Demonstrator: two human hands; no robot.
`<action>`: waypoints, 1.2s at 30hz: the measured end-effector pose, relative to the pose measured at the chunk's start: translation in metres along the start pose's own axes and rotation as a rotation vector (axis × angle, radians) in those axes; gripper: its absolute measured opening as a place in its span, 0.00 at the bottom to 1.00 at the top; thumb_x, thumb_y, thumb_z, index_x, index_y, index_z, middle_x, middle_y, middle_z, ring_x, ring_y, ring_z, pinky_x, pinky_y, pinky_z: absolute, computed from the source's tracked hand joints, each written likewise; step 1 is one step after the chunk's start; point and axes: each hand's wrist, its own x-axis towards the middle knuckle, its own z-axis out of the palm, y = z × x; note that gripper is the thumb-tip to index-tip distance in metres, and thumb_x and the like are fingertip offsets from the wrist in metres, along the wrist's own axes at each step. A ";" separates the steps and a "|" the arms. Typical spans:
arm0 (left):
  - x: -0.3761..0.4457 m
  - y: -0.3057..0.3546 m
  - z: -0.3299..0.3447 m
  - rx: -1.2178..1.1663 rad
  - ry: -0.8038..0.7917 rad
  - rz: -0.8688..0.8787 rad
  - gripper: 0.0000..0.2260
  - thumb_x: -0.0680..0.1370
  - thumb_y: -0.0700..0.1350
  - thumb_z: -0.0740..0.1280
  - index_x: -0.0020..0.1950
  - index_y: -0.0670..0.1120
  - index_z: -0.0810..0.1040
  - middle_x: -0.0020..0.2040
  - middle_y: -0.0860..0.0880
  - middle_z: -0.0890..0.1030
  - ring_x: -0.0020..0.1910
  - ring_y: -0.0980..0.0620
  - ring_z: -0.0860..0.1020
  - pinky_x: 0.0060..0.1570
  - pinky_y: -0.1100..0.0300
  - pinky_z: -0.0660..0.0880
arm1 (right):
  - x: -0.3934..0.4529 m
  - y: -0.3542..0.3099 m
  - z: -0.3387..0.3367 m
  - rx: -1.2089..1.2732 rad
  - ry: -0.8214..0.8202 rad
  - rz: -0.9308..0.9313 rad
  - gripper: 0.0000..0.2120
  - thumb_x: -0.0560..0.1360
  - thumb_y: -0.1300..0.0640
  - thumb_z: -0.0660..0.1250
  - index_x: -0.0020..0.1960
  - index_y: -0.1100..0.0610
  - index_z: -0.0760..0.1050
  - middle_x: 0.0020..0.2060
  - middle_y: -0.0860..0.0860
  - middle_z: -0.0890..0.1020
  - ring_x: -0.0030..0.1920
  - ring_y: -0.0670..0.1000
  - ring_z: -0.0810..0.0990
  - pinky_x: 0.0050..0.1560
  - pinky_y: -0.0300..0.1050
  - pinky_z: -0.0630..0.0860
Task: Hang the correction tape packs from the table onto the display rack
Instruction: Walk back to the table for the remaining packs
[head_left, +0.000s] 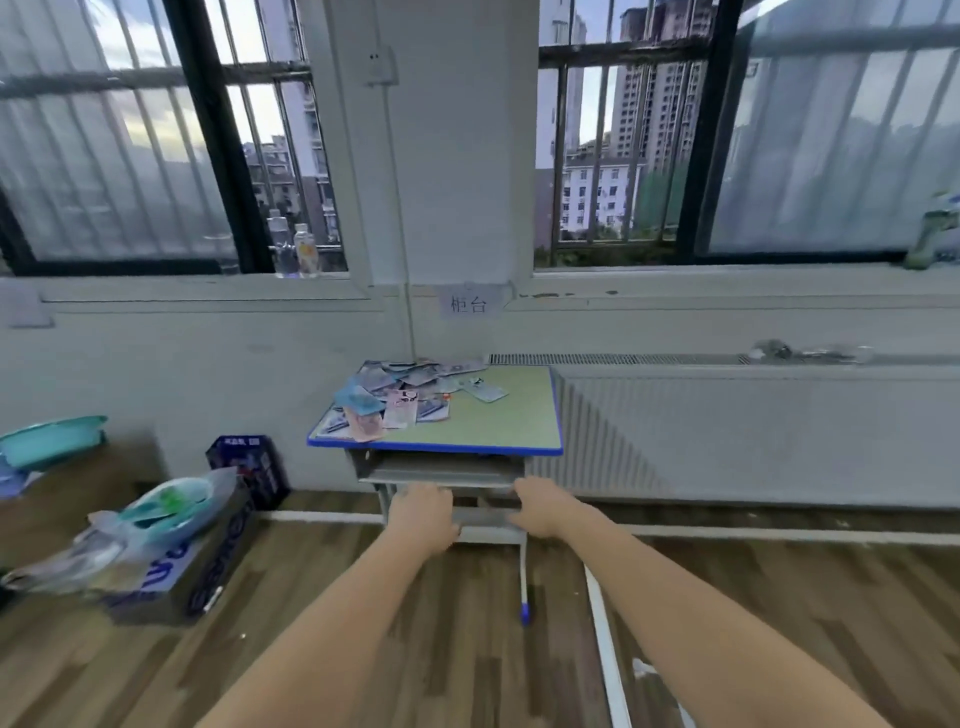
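Nothing hung yet: correction tape packs (395, 397) lay piled on table (498, 421), no rack in view, left hand (422, 517) & right hand (540, 506) empty, fingers loosely curled, well short of packs.

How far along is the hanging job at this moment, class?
Done: nothing visible; the correction tape packs lie heaped on the table, and no display rack is in view. In hand: nothing; left hand and right hand reach forward, empty. Left: every pack.

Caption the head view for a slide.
Both hands, left and right, reach toward a desk piled with correction tape packs.
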 end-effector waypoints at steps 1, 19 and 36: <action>0.016 -0.009 0.005 -0.008 -0.013 -0.015 0.20 0.80 0.55 0.59 0.67 0.46 0.71 0.64 0.45 0.73 0.62 0.45 0.73 0.60 0.50 0.71 | 0.022 -0.002 0.000 0.002 -0.014 -0.012 0.20 0.79 0.52 0.61 0.68 0.60 0.67 0.65 0.58 0.72 0.64 0.59 0.71 0.64 0.52 0.70; 0.303 -0.197 0.052 -0.365 -0.168 -0.360 0.18 0.80 0.55 0.57 0.62 0.44 0.73 0.62 0.44 0.75 0.61 0.44 0.74 0.57 0.52 0.72 | 0.408 -0.038 -0.016 0.073 -0.240 -0.090 0.23 0.79 0.57 0.60 0.72 0.63 0.64 0.70 0.59 0.69 0.69 0.57 0.69 0.64 0.44 0.67; 0.509 -0.363 0.094 -0.874 -0.166 -0.533 0.17 0.80 0.49 0.63 0.60 0.37 0.75 0.59 0.39 0.78 0.60 0.40 0.76 0.55 0.54 0.70 | 0.596 -0.127 0.055 0.395 -0.137 0.473 0.31 0.77 0.49 0.63 0.72 0.66 0.57 0.69 0.61 0.66 0.70 0.58 0.64 0.69 0.47 0.62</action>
